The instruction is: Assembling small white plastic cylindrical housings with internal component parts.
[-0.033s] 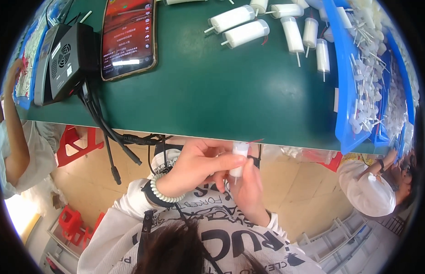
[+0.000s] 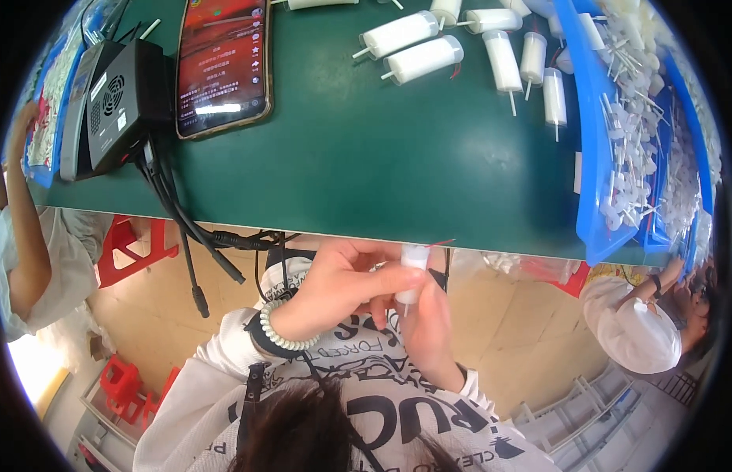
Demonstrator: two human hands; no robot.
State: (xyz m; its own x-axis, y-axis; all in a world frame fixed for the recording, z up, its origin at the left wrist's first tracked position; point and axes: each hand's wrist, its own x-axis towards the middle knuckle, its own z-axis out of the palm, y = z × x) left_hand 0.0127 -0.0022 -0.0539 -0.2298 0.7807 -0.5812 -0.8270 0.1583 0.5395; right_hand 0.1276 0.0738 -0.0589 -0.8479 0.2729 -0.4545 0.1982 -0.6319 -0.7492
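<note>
Desk point(image 2: 366, 165), green top, seen from above; entries run left to right. Far left edge: blue bin point(image 2: 37, 134) of small parts, with another person's arm point(image 2: 24, 236) beside it. Left part of the desk: black box with vent point(image 2: 118, 102), its cables point(image 2: 185, 228) trailing over the near edge; just right of it a phone point(image 2: 223, 67), screen lit, lying flat. Below the near edge, off the desk: left hand point(image 2: 334, 287), bead bracelet point(image 2: 287, 334) at the wrist, fingers closed around the top of a small white tube point(image 2: 413, 275) with a thin metal pin at its lower end and a red wire near its top. Right hand point(image 2: 429, 326) just under and behind it, fingers wrapped about the lower part of the same tube. Handling note, as a judgement: the piece is best kept steady with both hands close to the body, grip on the white barrel and not on the pin, wire kept free of the fingers. Far edge, right of middle: row of like white tubes point(image 2: 421, 59) lying on their sides, pins mostly toward the near edge. Right edge: blue tray point(image 2: 590, 157) heaped with small white pinned parts; a second person point(image 2: 641, 322) beyond the right corner.
</note>
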